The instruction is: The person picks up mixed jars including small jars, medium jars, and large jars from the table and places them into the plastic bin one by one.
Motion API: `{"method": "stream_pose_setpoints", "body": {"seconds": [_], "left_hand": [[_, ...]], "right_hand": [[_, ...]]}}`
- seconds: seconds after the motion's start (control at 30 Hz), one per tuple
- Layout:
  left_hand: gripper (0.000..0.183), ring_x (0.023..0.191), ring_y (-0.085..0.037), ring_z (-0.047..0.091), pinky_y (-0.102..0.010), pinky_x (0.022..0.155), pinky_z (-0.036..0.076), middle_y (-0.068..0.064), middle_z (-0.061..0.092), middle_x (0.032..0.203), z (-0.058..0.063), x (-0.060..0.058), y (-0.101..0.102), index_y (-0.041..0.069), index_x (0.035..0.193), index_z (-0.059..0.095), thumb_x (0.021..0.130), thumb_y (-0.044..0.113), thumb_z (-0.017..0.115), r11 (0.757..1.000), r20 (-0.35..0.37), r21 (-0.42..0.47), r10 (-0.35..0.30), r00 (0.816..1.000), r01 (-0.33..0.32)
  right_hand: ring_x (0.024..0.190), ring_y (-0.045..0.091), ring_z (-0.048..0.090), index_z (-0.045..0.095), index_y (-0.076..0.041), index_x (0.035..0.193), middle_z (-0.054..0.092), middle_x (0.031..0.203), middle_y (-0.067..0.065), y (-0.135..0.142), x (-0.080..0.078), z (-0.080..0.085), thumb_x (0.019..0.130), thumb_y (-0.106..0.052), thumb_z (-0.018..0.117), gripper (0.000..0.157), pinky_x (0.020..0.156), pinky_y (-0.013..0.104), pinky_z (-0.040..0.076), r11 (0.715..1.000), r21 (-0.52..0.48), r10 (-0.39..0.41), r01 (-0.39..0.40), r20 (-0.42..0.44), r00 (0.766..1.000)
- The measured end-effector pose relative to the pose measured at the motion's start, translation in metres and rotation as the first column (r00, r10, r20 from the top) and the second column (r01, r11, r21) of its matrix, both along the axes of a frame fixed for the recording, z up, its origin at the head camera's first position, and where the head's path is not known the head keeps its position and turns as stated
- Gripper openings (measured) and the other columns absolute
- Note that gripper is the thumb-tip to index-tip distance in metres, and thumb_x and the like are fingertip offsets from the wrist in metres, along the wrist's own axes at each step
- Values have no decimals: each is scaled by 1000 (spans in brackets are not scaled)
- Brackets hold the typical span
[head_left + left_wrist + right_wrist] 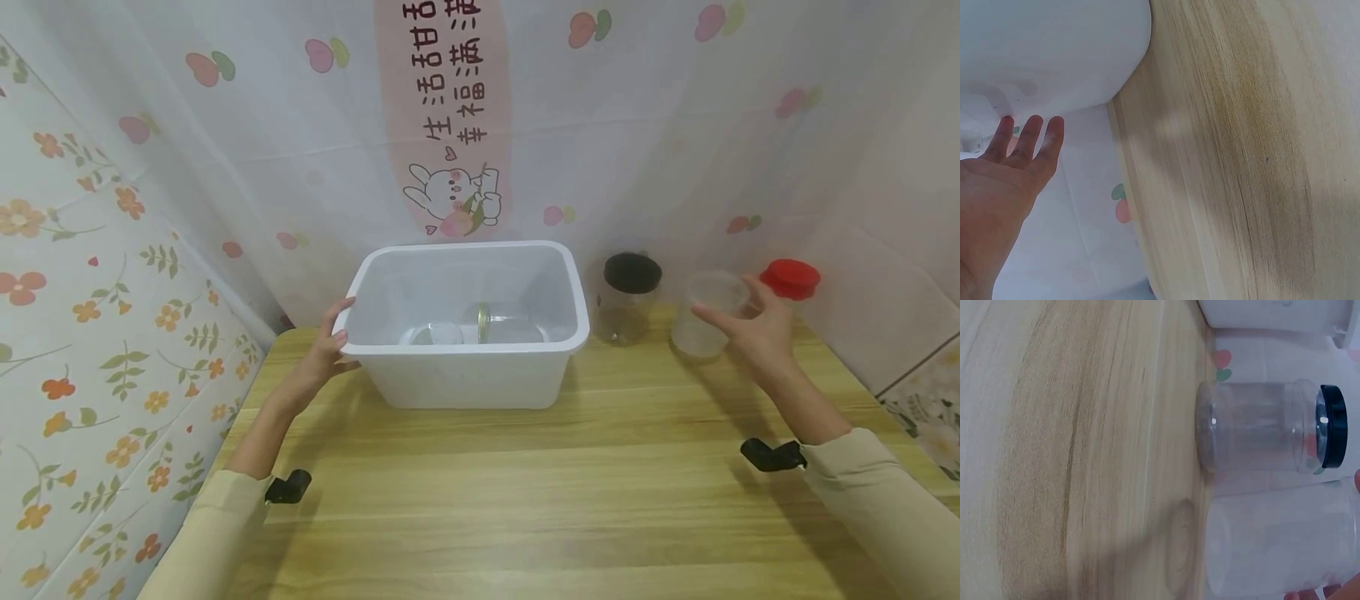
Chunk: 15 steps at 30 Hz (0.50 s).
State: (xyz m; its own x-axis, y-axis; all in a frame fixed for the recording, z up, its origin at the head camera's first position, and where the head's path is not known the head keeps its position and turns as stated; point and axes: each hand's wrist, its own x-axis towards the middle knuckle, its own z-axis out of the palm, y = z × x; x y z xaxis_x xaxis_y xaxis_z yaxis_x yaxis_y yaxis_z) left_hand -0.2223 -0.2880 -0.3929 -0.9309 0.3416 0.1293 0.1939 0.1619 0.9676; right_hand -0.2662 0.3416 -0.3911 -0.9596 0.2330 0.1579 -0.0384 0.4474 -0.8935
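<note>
Frosted jar [695,337] — btwn R hand [761,333] thumb/fingers

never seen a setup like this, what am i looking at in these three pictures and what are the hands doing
There's no machine here, only a person's own left hand and right hand. The wide picture looks down from a camera on the head; the others come from the left and right wrists. On the wooden table stands a white tub with clear containers inside. The left hand holds its rim; the right hand holds a cloudy jar. Nearby are a black-lidded jar and a red lid.
</note>
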Motion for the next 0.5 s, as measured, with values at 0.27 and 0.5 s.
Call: {"method": "stream_pose_setpoints", "body": {"seconds": [0.27, 0.5], "left_hand": [[59, 136, -48, 31, -74, 104, 25, -14, 17, 156, -2, -1, -2, 35, 158, 9, 105, 41, 34, 1000, -15, -2, -12, 1000, 12], [60, 134, -48, 32, -73, 105, 26, -16, 18, 155, -2, -1, -1, 34, 158, 9, 104, 41, 35, 1000, -7, 1, -4, 1000, 4]], "right_hand": [[120, 27, 45, 32, -11, 160, 38, 155, 16, -6, 1, 4, 86, -31, 84, 92, 84, 15, 41, 1000, 12, -18, 19, -55, 998], [121, 28, 43, 32, -13, 160, 38, 153, 16, -12, 2, 11, 87, -31, 83, 91, 85, 21, 41, 1000, 15, 6, -5, -60, 998]]}}
